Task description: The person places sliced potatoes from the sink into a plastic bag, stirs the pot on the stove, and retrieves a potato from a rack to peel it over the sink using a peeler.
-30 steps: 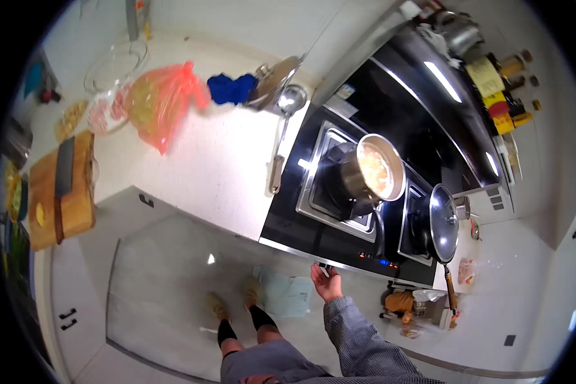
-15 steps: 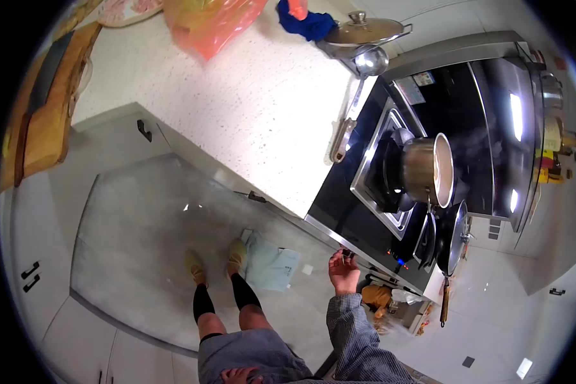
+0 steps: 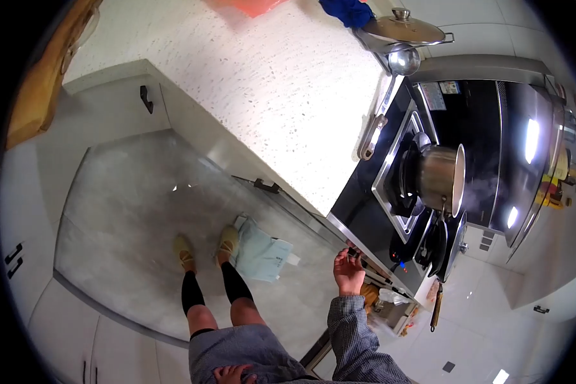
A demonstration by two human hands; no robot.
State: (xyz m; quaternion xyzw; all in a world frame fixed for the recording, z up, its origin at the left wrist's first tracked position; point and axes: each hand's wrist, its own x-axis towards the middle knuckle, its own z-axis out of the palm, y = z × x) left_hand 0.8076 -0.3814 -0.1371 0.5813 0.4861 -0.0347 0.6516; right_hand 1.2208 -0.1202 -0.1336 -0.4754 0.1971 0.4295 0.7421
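Observation:
My right hand [image 3: 349, 274] is closed at the front edge below the cooktop, its fingers curled round a dark drawer handle [image 3: 354, 253]. Just beyond my wrist the drawer [image 3: 400, 315] stands partly open, with an orange-brown item and clear plastic inside. My left hand [image 3: 234, 374] lies against the grey skirt [image 3: 246, 349] with its fingers spread, holding nothing visible. Above the right hand, a steel pot [image 3: 436, 174] sits on the black gas cooktop [image 3: 365, 208], with faint steam beside it.
A ladle [image 3: 390, 96] lies along the white counter [image 3: 256, 96], near a lidded pan [image 3: 403, 31] and a blue cloth [image 3: 347, 11]. A frying pan's handle [image 3: 436, 307] juts past the cooktop's side. A pale blue bag [image 3: 261, 253] lies by my feet.
My view has shifted, so the counter and stove appear further right. My right hand stays at the drawer handle, and less of the drawer's contents shows. My left hand stays on the skirt.

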